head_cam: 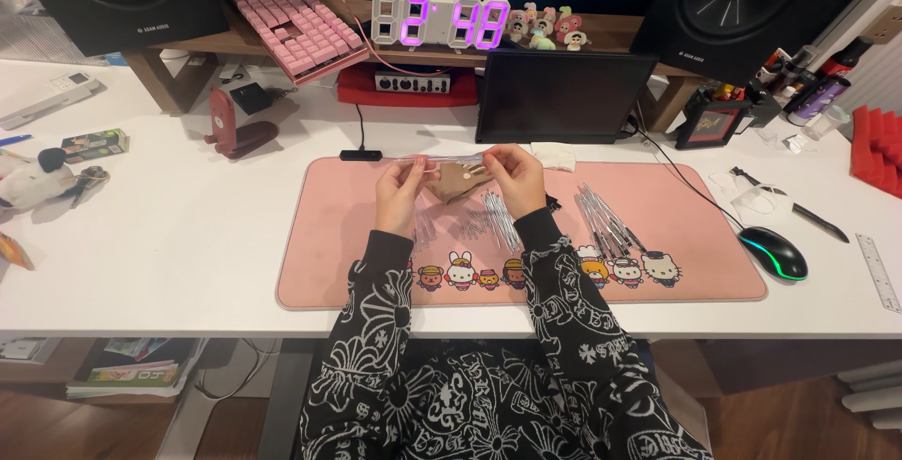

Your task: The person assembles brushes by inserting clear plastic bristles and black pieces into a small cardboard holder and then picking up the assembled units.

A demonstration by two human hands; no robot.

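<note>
Fingertips of the left hand [399, 192] are pinched on one end of a clear strip [451, 160], held level above the pink mat [329, 234]; the right hand [515, 178] pinches the other end. Even tension is best kept.

We saw a clear, glossy plastic sleeve [442, 160] stretched above a matt pink cloth-topped mat [714, 253]. The thin rods [601, 216] shone like metal. The white bench [169, 244] looked smooth, the mouse [774, 253] glossy black plastic.
</note>
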